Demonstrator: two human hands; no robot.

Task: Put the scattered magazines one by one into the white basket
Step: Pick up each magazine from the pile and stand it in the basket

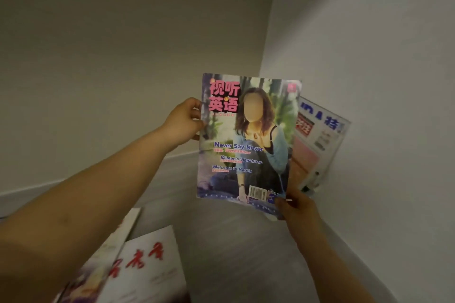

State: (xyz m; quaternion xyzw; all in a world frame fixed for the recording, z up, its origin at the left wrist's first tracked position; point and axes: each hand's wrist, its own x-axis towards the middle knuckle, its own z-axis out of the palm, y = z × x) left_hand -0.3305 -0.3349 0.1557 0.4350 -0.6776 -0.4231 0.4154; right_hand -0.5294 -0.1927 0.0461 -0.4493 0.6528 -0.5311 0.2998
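Note:
A colourful magazine (246,140) with a person on its cover and pink Chinese title letters is held upright in the air before the room corner. My left hand (183,122) grips its left edge near the top. My right hand (296,206) pinches its lower right corner. Behind it a second magazine (320,140), white and pink, leans against the right wall. The white basket is not in view.
Two more magazines lie on the grey floor at the lower left: a white one with red brush letters (145,270) and another (110,251) partly under my left forearm. White walls meet in a corner behind the held magazine.

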